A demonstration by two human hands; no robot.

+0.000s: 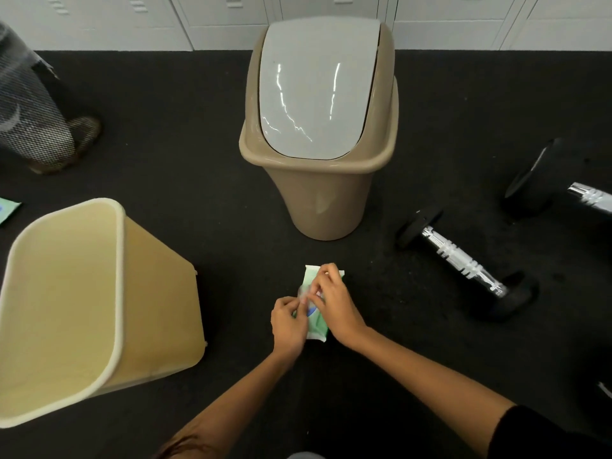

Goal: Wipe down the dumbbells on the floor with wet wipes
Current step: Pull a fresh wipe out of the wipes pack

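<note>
floor [185, 127]: dark speckled carpet across the frame | lockers [132, 21]: white row along the top edge | swing-lid bin [318, 134]: tan, top centre (lid glossy with reflected light) | open bin [66, 309]: cream, lower left

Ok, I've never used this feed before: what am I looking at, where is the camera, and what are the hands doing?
There is one picture, from a camera on the person's head looking down at a dark floor. No machine is involved: the left hand and right hand are bare, and both are on a green wet wipes pack lying on the floor, apparently opening it. To the right lie two dumbbells, one near and one at the edge. Ahead stands a lidded tan bin; to the left is an open yellow bin.
</note>
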